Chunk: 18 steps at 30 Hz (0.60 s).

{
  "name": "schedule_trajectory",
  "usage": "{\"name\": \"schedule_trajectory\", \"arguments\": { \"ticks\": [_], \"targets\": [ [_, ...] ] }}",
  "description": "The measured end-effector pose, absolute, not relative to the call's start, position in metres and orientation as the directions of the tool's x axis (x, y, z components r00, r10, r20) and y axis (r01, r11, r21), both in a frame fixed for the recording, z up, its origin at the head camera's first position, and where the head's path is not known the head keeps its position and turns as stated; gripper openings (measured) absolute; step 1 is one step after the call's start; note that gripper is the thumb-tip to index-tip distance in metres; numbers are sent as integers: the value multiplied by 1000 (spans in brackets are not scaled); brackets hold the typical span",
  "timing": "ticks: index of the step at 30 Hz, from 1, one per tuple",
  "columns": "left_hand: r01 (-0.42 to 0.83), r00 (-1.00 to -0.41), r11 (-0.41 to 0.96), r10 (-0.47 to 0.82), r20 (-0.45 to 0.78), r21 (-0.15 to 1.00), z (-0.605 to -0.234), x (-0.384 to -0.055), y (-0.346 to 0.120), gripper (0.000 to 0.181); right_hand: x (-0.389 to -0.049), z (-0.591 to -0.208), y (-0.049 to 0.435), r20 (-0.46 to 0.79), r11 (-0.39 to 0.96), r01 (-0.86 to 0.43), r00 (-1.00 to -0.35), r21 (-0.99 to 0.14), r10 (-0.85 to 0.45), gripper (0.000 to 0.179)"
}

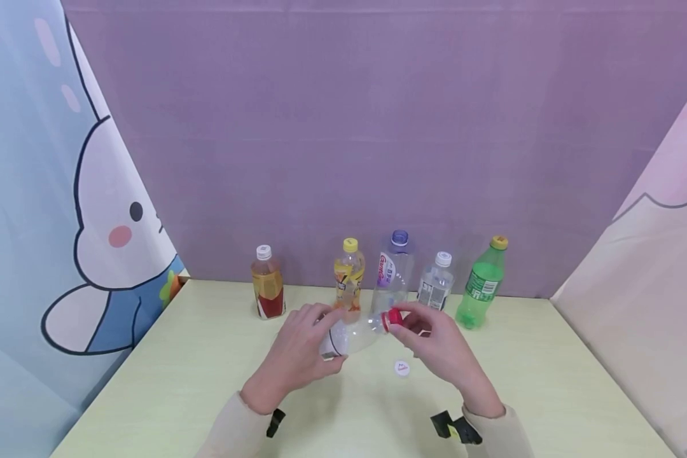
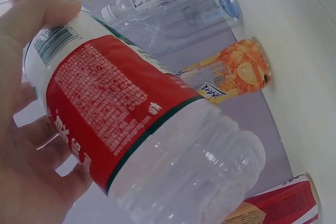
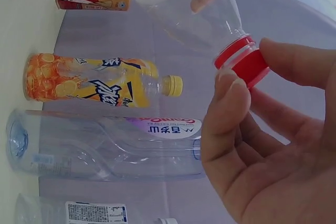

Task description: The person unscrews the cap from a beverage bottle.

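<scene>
My left hand (image 1: 302,346) grips a clear plastic bottle (image 1: 362,336) round its body, above the table. The bottle is tilted sideways, its neck pointing at my right hand. A red, white and green label (image 2: 105,98) with a barcode wraps it, and its clear base shows in the left wrist view. At the neck, my right hand (image 1: 437,343) pinches a red cap (image 3: 251,69) between thumb and fingers. A red ring (image 3: 234,51) circles the neck just below that cap. On the table under the hands lies a small round white disc (image 1: 402,367) with red print.
A row of bottles stands along the back: a brown-and-red tea bottle (image 1: 269,286), a yellow-capped bottle (image 1: 349,275), a tall clear bottle with a blue top (image 1: 399,254), a white-capped clear bottle (image 1: 436,283) and a green bottle (image 1: 482,286). Behind them hangs a purple curtain (image 1: 378,127).
</scene>
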<state>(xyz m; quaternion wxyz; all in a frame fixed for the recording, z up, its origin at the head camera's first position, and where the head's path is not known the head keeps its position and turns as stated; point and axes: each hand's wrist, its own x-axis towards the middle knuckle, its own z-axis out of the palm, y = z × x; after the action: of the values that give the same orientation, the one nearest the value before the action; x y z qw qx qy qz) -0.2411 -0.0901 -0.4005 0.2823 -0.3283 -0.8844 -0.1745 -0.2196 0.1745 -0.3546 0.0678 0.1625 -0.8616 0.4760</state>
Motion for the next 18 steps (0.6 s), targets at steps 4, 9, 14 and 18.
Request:
{"name": "schedule_trajectory", "arguments": {
  "ticks": [4, 9, 14, 18],
  "targets": [
    [675, -630, 727, 479, 612, 126, -401, -243, -90, 73, -220, -356, 174, 274, 468, -358, -931, -808, -239, 40],
    [674, -644, 726, 482, 594, 141, -402, -243, -89, 75, -220, -358, 171, 286, 465, -357, -933, -810, -218, 33],
    [664, -656, 735, 487, 576, 134, -402, -242, -89, 75, -221, -359, 169, 318, 465, -381, -924, -799, -212, 28],
    [655, -663, 745, 486, 570, 126, -401, -242, -89, 74, -221, -359, 167, 292, 459, -345, -938, -819, -185, 32]
  ]
}}
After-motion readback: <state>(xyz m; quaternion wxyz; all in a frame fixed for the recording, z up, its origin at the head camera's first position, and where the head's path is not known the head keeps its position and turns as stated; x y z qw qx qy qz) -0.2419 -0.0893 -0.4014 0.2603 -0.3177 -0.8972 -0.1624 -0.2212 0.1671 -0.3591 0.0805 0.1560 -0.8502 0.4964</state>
